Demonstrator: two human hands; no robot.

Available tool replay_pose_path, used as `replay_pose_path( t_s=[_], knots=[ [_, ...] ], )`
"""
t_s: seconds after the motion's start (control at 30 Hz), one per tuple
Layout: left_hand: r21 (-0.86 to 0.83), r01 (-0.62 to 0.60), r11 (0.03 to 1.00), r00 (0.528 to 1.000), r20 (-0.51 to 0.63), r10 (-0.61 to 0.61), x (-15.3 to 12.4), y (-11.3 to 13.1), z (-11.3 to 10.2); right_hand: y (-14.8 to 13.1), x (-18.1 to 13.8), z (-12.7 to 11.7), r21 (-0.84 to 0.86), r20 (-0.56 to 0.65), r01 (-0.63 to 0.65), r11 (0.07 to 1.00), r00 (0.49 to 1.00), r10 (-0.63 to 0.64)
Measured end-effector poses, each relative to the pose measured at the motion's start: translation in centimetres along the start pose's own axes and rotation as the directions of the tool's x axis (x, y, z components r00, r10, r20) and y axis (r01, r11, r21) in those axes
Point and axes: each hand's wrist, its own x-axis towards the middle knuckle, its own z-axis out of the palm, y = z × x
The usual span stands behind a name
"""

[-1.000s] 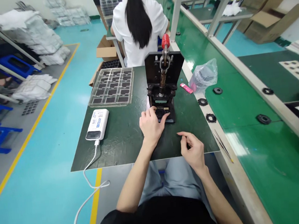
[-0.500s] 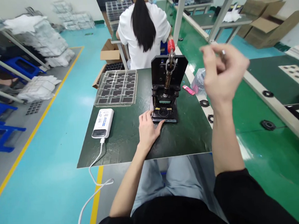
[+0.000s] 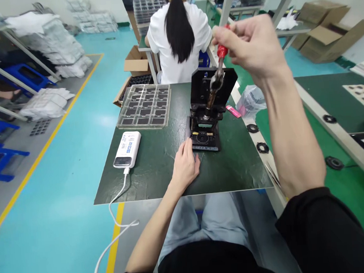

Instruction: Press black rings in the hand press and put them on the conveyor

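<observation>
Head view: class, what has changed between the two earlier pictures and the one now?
The right hand, at first low near the table's edge, has risen and moved forward; its grip is now on the red handle. The left hand's thumb has come off the press, back onto the table. The clear tray and white device stayed put.

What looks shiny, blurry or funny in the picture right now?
In the head view, pale glare lies on the blue floor; in that view, the white stacks at upper left look soft; there too, the right hand looks big, probably from being near the camera.
</observation>
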Motion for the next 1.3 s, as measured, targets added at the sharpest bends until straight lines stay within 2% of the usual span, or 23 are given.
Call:
replay_pose_path(
  t_s=[0.07, 0.17, 0.27, 0.37, 0.43, 0.57, 0.83, 0.93, 1.03, 1.1, 1.17, 1.23, 1.3],
  knots=[
    [0.021, -0.009, 1.0, 1.0, 0.018, 0.008, 0.1, 0.1, -0.1, -2.7, -2.3, 0.6, -0.062, -0.15, 0.071, 0.996, 0.986, -0.08],
    [0.028, -0.006, 1.0, 0.999, 0.04, 0.005, 0.2, 0.2, -0.2, -4.9, -6.8, 2.6, -0.208, -0.338, 0.18, 0.961, 0.909, -0.244],
    [0.026, 0.002, 1.0, 0.999, 0.049, -0.003, 0.2, 0.2, -0.3, -3.9, -11.0, 5.4, -0.331, -0.358, 0.212, 0.919, 0.873, -0.331],
    [0.017, 0.011, 1.0, 0.999, 0.053, -0.012, 0.1, 0.1, -0.2, -2.0, -13.5, 7.4, -0.371, -0.323, 0.19, 0.909, 0.892, -0.318],
    [0.009, 0.015, 1.0, 0.999, 0.052, -0.016, 0.1, 0.1, -0.2, -1.3, -14.0, 7.8, -0.383, -0.307, 0.144, 0.912, 0.912, -0.273],
    [0.004, 0.019, 1.0, 0.999, 0.047, -0.019, 0.1, 0.1, -0.3, -1.6, -13.4, 6.6, -0.415, -0.246, 0.109, 0.903, 0.942, -0.227],
    [0.031, 0.009, 0.999, 0.999, 0.042, -0.01, 0.1, 0.0, -0.2, -2.1, -12.7, 4.9, -0.31, -0.097, 0.133, 0.941, 0.981, -0.17],
    [0.045, -0.005, 0.999, 0.999, 0.035, 0.004, 0.3, -0.1, -0.1, -4.0, -11.0, 3.9, -0.268, -0.138, 0.061, 0.962, 0.985, -0.101],
    [0.026, -0.015, 1.0, 0.999, 0.03, 0.015, 0.5, -0.3, -0.1, -5.3, -6.1, 2.5, -0.238, -0.251, -0.092, 0.967, 0.968, 0.03],
    [0.009, -0.018, 1.0, 1.0, 0.021, 0.018, 0.7, -0.4, 0.0, -4.5, -2.2, 1.7, -0.212, -0.206, -0.149, 0.966, 0.973, 0.105],
    [0.0, -0.018, 1.0, 1.0, 0.006, 0.018, 0.7, -0.5, 0.1, -2.5, 0.8, 1.3, -0.181, -0.035, -0.254, 0.95, 0.967, 0.252],
    [0.003, -0.019, 1.0, 1.0, -0.009, 0.019, 0.7, -0.5, 0.2, 0.0, 1.6, 0.8, -0.112, 0.028, -0.348, 0.931, 0.935, 0.353],
    [0.013, -0.025, 1.0, 0.999, -0.019, 0.026, 0.7, -0.6, 0.2, 2.3, -0.4, -0.2, -0.036, -0.058, -0.387, 0.921, 0.921, 0.384]
  ],
)
